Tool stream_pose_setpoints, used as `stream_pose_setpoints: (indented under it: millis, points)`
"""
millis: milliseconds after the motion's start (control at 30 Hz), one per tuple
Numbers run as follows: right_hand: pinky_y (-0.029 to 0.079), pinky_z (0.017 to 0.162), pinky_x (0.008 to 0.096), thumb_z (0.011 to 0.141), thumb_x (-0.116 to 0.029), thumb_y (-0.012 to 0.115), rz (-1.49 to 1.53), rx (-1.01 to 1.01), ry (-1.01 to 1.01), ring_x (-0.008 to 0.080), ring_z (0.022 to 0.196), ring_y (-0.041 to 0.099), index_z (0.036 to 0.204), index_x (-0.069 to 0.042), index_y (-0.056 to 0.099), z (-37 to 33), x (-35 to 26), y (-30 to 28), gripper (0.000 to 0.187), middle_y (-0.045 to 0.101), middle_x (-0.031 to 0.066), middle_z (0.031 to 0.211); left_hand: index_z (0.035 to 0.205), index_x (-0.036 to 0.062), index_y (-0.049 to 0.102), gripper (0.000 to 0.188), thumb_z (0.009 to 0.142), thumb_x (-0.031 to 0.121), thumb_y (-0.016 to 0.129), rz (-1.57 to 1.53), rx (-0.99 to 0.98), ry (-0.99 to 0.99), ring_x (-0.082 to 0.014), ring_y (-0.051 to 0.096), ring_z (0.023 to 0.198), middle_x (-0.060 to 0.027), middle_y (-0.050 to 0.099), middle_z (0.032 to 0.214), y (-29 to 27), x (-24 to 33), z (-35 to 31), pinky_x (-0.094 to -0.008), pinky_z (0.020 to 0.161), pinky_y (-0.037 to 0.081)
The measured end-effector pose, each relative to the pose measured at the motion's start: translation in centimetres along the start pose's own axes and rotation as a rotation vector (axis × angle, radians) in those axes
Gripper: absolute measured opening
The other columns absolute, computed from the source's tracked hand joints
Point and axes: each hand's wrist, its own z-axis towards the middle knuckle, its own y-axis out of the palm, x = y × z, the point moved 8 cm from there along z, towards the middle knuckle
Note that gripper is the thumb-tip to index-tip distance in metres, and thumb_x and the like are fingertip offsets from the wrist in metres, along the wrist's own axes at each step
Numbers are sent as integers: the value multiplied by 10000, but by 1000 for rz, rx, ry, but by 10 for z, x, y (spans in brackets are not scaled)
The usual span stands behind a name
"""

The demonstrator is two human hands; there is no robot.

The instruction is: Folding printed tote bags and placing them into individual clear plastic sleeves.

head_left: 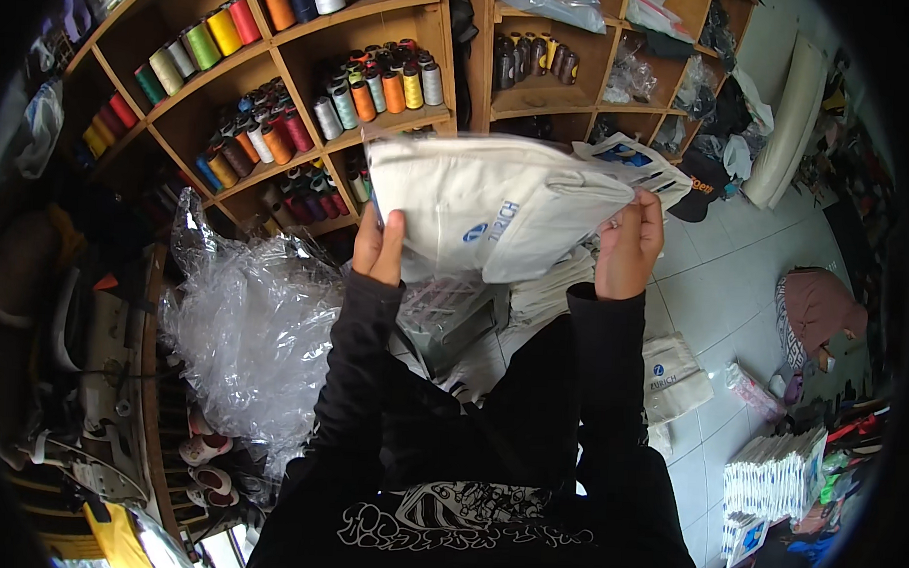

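Note:
Between my two hands a folded cream cloth bag (443, 188) with a blue printed mark is stretched out above my lap. It has a shine along its edges, as of clear plastic, but I cannot tell if it lies fully inside a sleeve. My left hand (379, 249) grips its left edge, thumb on the near face. On the right, my right hand (631, 248) pinches the corner with fingers bent. Below the held bag, partly hidden, lies a stack of similar pale cloth (554, 288). Another cream bag (676, 380) with a blue mark lies on the floor to the right.
A large heap of clear plastic bags (248, 322) lies at my left. Wooden shelves (273, 42) with thread cones stand ahead. On the tiled floor (721, 263) at right are a dark cap (696, 200) and a packed stack (773, 475). Another person (822, 309) sits at far right.

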Motion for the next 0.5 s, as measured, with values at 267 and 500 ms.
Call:
stream_pose_setpoints:
  millis: [267,500]
  points:
    - [252,449,159,878,-94,469,-281,-111,127,4,516,333,821,-69,490,-13,10,30,65,399,-76,633,980,14,516,236,930,217,407,-67,333,-38,-43,403,776,32,490,831,-53,-55,-32,-183,716,337]
    - [308,538,165,858,-58,475,-445,-321,140,13,615,398,810,-38,508,11,62,33,61,447,-61,672,800,-5,575,249,900,207,491,-141,371,-181,-27,390,628,60,486,694,-69,-93,-2,-181,554,343]
